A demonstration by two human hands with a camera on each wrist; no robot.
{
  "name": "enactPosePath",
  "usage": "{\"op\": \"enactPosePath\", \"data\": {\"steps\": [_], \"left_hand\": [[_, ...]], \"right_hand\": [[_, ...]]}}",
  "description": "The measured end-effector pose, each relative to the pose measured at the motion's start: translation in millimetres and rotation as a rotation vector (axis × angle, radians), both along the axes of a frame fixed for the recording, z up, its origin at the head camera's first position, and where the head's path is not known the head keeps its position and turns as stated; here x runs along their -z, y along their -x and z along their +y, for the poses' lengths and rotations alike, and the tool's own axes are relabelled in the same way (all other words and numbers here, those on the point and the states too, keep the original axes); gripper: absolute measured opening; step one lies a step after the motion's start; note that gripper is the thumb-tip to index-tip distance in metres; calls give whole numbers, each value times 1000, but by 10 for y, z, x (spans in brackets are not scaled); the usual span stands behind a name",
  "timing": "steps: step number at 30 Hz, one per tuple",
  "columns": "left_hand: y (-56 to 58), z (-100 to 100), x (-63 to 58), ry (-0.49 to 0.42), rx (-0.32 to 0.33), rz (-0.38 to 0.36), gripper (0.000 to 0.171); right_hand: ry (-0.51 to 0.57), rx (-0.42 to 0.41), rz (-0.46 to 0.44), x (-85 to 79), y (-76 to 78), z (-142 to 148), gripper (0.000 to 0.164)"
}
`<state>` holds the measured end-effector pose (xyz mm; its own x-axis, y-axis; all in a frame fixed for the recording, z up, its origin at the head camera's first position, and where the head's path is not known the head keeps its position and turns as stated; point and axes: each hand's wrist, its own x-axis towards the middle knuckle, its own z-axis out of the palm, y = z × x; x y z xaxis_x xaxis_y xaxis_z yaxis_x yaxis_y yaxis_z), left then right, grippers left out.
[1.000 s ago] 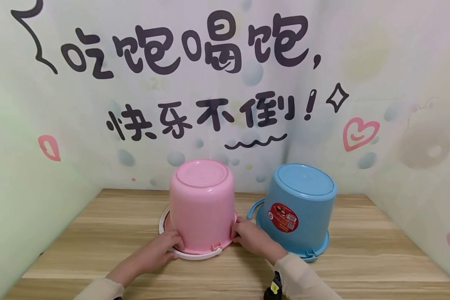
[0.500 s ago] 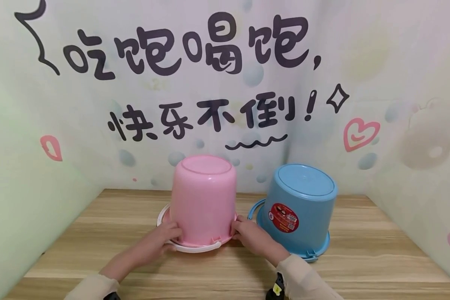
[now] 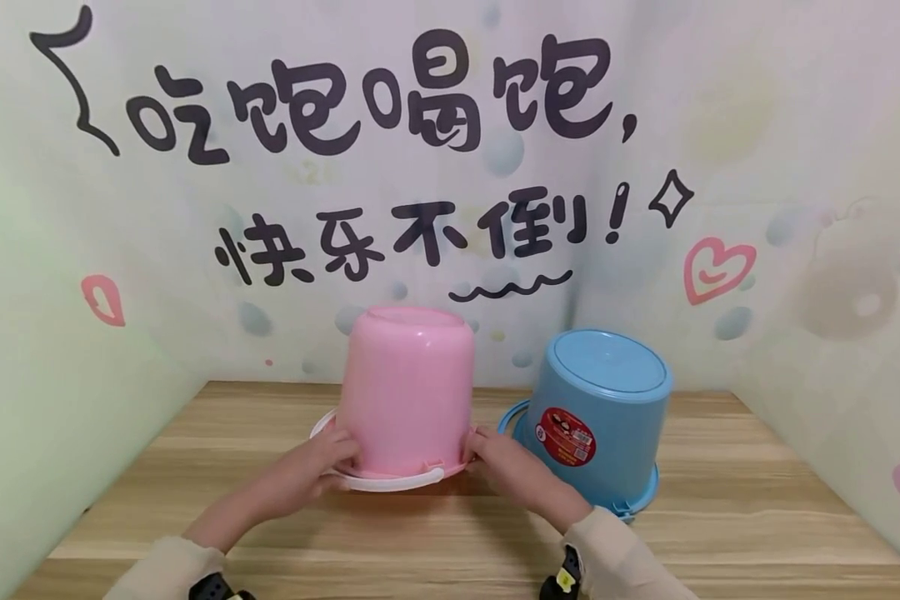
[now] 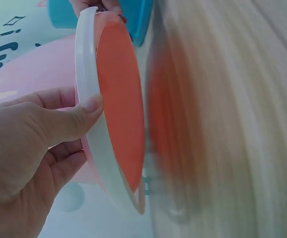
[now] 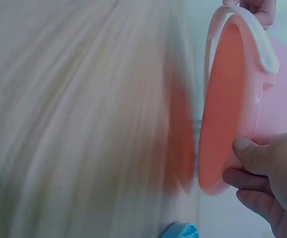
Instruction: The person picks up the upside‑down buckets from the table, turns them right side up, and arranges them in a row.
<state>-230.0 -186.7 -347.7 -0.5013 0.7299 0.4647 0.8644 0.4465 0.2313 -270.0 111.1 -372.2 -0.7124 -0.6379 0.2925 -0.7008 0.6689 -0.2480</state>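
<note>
In the head view, an upside-down pink plastic bucket [image 3: 411, 392] is held just above the wooden surface [image 3: 420, 550], gripped by the left hand [image 3: 307, 468] at 8 o'clock and the right hand [image 3: 516, 473] at 4 o'clock; a blue plastic bucket [image 3: 615, 417] stands at 3 o'clock. In the left wrist view, the thumb [image 4: 84, 110] presses the white handle [image 4: 86, 54], which could swing loose. In the right wrist view, the hand pinches the rim [image 5: 255, 114], probably the best hold on something likely light, stiff and slightly slippery.
</note>
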Motion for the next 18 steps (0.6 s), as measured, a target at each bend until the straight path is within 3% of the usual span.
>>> {"op": "enactPosePath", "data": {"steps": [5, 10, 18], "left_hand": [[-5, -11, -148, 22, 15, -31, 25], [-15, -10, -304, 46, 21, -71, 27], [-42, 10, -509, 44, 16, -234, 22]], "right_hand": [[2, 3, 24, -115, -44, 26, 16], [2, 20, -23, -222, -91, 41, 16], [15, 42, -40, -447, -126, 87, 29]]}}
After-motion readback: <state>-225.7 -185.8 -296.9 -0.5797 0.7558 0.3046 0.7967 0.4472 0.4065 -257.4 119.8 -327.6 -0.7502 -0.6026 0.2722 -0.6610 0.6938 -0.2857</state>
